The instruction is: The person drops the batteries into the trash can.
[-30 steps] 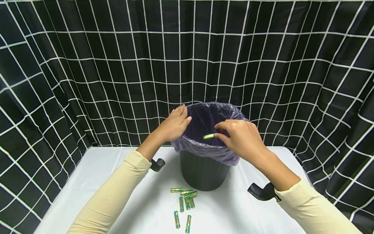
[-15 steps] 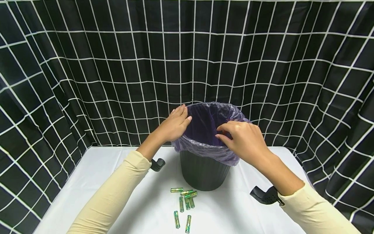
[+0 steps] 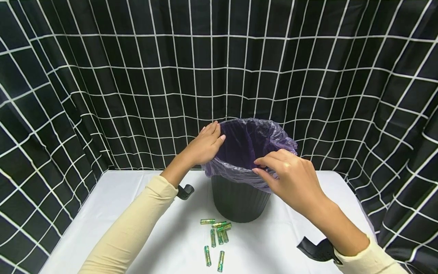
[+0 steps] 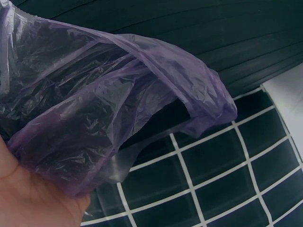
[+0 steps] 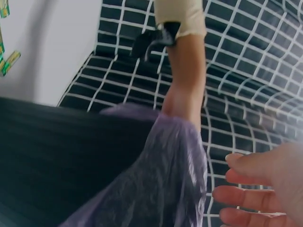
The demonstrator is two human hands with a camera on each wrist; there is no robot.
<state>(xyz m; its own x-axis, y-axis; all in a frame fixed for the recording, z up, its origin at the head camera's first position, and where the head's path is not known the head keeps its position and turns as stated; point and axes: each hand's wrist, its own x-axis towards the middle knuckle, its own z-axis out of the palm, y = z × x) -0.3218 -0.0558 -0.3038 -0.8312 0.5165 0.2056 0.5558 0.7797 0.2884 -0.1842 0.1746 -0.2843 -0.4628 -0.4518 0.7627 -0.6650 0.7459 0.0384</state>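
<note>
A dark ribbed trash bin (image 3: 239, 203) stands on the white table, its rim covered by a purple plastic bag (image 3: 236, 171). My left hand (image 3: 204, 145) rests against the left side of the rim with fingers extended. In the left wrist view, the bag's loose edge (image 4: 189, 80) hangs down beside the palm. Over the near right side of the rim is my right hand (image 3: 291, 177), holding nothing, thumb and forefinger slightly apart; the right wrist view shows its fingers (image 5: 241, 196) loosely bent. Several green and gold batteries (image 3: 219, 236) lie in front of the bin. The bin's bottom is hidden inside.
The white table (image 3: 178, 228) carries the bin and the loose batteries. Black curtains (image 3: 157, 83) with a white grid surround it at the back and both sides. A black wrist mount (image 3: 318, 249) juts out below the right forearm, and another black mount (image 3: 186, 192) below the left.
A battery pinched in my right hand was let go inside the bin and is out of sight. That hand has since drawn back toward the near right. My left hand stays in place.
</note>
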